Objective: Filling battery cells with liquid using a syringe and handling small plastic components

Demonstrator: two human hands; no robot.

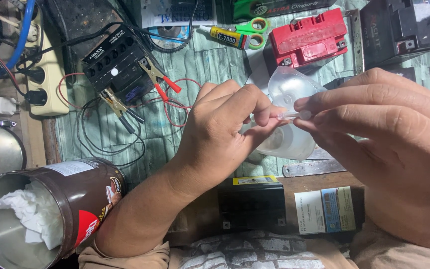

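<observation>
My left hand (220,132) and my right hand (389,144) meet at the middle of the view. Both pinch a thin clear plastic tube (290,115) between fingertips, one hand at each end. Just behind the fingers sits a translucent white plastic bottle (287,89), lying tilted on the bench; its lower part shows below the fingers. A small black battery (252,201) with a yellow label strip stands under my left wrist at the bench's near edge.
A black battery (118,65) with red and black clip leads sits far left. A red-topped battery (308,40), glue tube (227,36), green scissors (255,30) and power strip (46,74) lie behind. A brown can (46,209) holding crumpled tissue stands near left.
</observation>
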